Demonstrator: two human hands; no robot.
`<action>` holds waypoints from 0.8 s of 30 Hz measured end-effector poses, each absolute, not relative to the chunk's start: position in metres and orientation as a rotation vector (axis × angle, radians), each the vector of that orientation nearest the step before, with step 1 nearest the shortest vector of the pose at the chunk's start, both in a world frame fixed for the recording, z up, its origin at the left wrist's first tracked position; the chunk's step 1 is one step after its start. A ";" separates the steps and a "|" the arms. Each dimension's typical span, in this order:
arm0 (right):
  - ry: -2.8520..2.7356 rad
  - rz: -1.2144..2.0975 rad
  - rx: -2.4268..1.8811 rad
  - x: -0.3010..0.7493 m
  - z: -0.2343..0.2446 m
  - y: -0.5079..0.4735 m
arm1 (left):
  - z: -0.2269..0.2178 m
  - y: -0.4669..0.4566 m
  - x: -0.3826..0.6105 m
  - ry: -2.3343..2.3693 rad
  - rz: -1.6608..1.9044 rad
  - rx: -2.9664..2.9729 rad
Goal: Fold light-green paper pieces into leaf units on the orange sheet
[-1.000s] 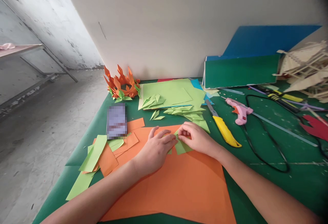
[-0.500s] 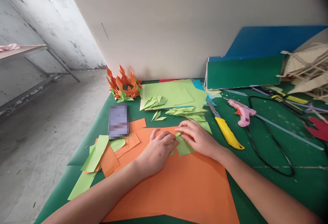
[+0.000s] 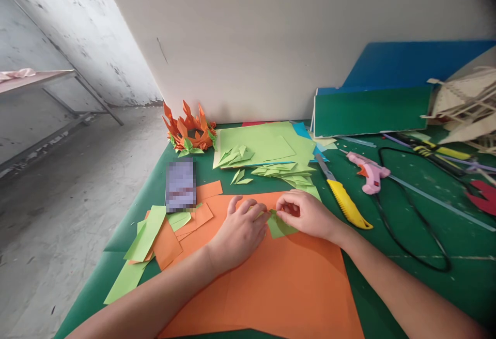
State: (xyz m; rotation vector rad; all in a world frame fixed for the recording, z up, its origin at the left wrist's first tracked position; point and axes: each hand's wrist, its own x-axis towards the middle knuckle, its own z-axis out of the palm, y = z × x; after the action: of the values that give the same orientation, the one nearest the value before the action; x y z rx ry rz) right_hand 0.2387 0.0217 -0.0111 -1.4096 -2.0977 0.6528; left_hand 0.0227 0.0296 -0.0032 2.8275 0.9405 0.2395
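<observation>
A small green piece of paper (image 3: pixel 282 228), partly folded, lies over the large orange sheet (image 3: pixel 271 282). From the left, my left hand (image 3: pixel 242 233) presses on it with bent fingers that cover part of the paper. My right hand (image 3: pixel 306 215) pinches its upper edge between thumb and forefinger, the other fingers curled in. Just beyond my hands are folded green paper leaves (image 3: pixel 289 172), several of them in a loose row. More leaves (image 3: pixel 236 155) rest on a stack of green sheets (image 3: pixel 267 135).
A blurred purple rectangular object (image 3: pixel 181 184) and green and orange paper strips (image 3: pixel 149 233) lie left. An orange paper crown (image 3: pixel 191 129) stands behind. Right are a yellow utility knife (image 3: pixel 346 202), a pink glue gun (image 3: pixel 370 171) with its cord, and a green board (image 3: pixel 372 111).
My right hand's fingers have curled from spread over the green paper into a pinch at its edge. My left hand stays nearly in place. The whole view has shifted slightly.
</observation>
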 end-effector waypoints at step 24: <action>-2.058 0.588 -1.405 0.239 -0.020 0.024 | -0.001 0.021 0.030 0.933 0.178 2.833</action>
State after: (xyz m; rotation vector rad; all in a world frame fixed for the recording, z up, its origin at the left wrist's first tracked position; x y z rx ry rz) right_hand 0.2393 0.0241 -0.0195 -1.4050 -2.0582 0.5881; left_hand 0.0302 0.0208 -0.0007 2.8325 0.9331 0.1780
